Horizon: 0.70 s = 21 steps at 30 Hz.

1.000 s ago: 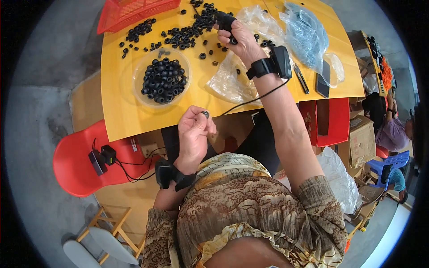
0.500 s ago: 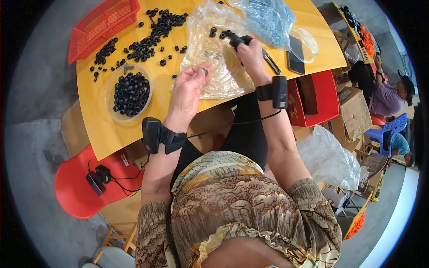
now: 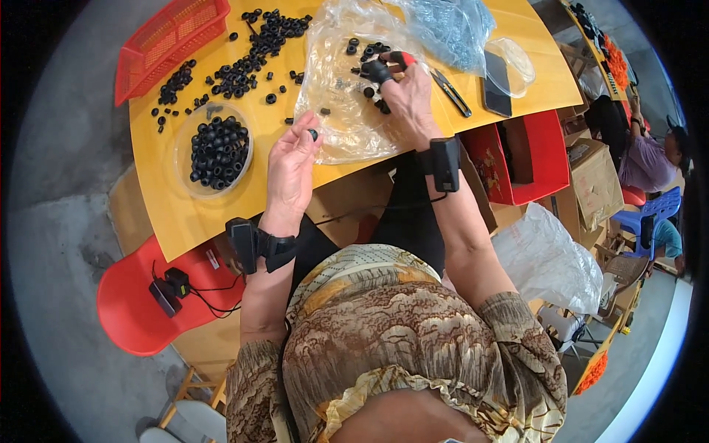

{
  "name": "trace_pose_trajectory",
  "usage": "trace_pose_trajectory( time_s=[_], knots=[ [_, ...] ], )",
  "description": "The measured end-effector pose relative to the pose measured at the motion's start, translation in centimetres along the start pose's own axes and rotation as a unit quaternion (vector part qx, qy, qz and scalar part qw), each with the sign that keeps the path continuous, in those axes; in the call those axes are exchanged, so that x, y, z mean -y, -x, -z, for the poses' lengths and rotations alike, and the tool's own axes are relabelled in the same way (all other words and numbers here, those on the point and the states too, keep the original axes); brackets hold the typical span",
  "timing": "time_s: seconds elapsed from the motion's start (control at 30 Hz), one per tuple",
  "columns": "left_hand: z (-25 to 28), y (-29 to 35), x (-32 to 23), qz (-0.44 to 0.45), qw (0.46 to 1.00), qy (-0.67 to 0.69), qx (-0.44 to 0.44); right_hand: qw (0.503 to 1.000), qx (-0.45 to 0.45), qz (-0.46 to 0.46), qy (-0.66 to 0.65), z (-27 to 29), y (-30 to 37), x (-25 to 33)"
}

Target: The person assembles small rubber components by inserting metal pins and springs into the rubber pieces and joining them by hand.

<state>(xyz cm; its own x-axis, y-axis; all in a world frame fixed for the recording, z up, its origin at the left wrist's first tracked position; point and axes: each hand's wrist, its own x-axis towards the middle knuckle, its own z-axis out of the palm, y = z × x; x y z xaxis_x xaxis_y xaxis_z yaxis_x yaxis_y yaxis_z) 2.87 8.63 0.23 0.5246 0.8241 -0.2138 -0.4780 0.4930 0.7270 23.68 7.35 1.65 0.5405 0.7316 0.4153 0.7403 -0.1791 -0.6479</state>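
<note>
Yellow tabletop (image 3: 192, 221) fills the space ahead of you, its near edge bending around above your lap, with a red chair (image 3: 148, 317) off to the near left. Nearest on the table's side is your left hand (image 3: 289, 173), thumb and finger pinching a small dark round piece (image 3: 313, 134) at the near-left border of the clear plastic sheet (image 3: 343, 140). To its left stands the clear bowl (image 3: 179, 159), heaped with black rings (image 3: 218, 151).

Farther and to the right, your right hand (image 3: 410, 100) reaches over the sheet, its covered fingers set apart among loose black parts (image 3: 369, 92); you cannot tell whether they grip one. Those parts lie at the right fingertips, on their left and near sides; the left-hand piece is well apart, nearer and to the left. Being round and small, it shows no clear long axis.

Against half a second ago, your left hand has drawn left and nearer, your right fingers have spread, and parts now show on their near side.

Farthest lie the scattered black pile (image 3: 266, 44) and, left of it, the red basket (image 3: 173, 40).
</note>
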Motion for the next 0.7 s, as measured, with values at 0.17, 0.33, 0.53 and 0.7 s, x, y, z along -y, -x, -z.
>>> trace_pose_trajectory(
  time_s=[0.17, 0.33, 0.53, 0.7],
  knots=[
    [1.0, 0.2, 0.2, -0.011, 1.0, 0.017, 0.006, 0.983, -0.036, -0.119, -0.137, 1.4, 0.9, -1.9],
    [1.4, 0.9, -0.1, -0.01, 1.0, 0.024, 0.001, 0.984, -0.037, -0.085, -0.154, 1.8, 4.4, -1.5],
    [1.8, 1.3, -0.1, -0.013, 1.0, 0.016, -0.004, 0.997, -0.003, -0.011, -0.078, 2.0, 5.5, -1.3],
    [2.4, 1.7, 0.1, -0.017, 0.999, 0.039, 0.003, 0.995, 0.079, 0.054, 0.004, 2.2, 2.9, -1.2]
  ],
)
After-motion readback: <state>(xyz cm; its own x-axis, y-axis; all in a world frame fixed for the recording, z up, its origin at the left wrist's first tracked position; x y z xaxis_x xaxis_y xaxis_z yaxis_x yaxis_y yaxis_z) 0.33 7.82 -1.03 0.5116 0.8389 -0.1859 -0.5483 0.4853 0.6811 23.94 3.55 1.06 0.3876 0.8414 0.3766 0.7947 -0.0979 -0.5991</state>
